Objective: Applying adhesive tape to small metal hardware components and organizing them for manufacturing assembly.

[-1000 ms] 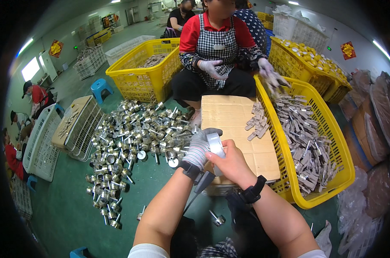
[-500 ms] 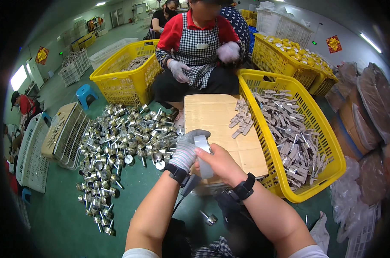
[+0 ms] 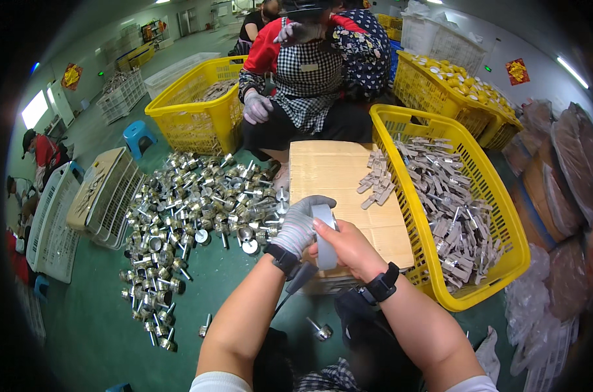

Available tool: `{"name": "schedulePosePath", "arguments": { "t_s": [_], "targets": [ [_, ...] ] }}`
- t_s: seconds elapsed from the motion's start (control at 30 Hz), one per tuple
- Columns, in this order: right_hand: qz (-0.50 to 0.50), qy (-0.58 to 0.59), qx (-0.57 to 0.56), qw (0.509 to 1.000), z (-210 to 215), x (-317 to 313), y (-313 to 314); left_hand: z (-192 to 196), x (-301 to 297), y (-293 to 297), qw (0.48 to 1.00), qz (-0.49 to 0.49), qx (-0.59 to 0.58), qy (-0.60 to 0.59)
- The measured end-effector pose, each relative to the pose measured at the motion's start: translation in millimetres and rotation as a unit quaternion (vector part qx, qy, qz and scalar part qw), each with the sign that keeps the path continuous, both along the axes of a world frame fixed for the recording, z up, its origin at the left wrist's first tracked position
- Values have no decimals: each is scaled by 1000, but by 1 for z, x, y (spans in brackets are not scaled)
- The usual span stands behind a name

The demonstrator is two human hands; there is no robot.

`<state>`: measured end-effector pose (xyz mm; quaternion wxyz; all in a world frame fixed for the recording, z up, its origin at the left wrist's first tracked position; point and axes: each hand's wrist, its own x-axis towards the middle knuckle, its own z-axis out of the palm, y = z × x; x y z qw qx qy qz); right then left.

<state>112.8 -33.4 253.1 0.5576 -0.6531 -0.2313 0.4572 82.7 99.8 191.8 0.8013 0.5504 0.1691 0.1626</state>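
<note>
A roll of pale grey tape is held upright between my hands, in front of the near edge of a cardboard sheet. My left hand, in a striped knit glove, is closed round the roll's left side. My bare right hand grips its right side, the thumb pressed on the tape near the top. Some of my fingers are hidden behind the roll. A small pile of flat grey-brown clip-like pieces lies on the cardboard's right side.
Many round metal parts with stems cover the floor at left; one lone part lies near my legs. A yellow crate of clip-like pieces stands at right. Opposite sits a co-worker in a checked apron. A blue stool stands further left.
The co-worker has raised one gloved hand to head height. My hands keep their grip on the tape roll. The whole view has shifted slightly.
</note>
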Motion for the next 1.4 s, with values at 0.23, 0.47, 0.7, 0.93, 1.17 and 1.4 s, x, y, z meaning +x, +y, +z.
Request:
{"name": "schedulePosePath", "arguments": {
  "t_s": [0.23,0.47,0.7,0.93,1.17,1.4],
  "targets": [
    [-7,-7,-3,1000,-3,3,-1,1,0,-2,999,-11,33,13],
    [2,-23,-13,1000,1,3,-2,3,-1,-4,999,-10,29,9],
    [-6,-18,4,1000,-4,3,-1,-2,3,-2,999,-15,30,7],
    [4,-25,4,1000,-2,0,0,-23,10,7,989,-9,-137,-50],
    [-8,10,39,999,-9,1,-3,-2,4,-4,998,-7,53,-37],
    [17,94,92,991,-12,-39,-23,-29,-25,5,979,-105,-174,4]
  ]
}}
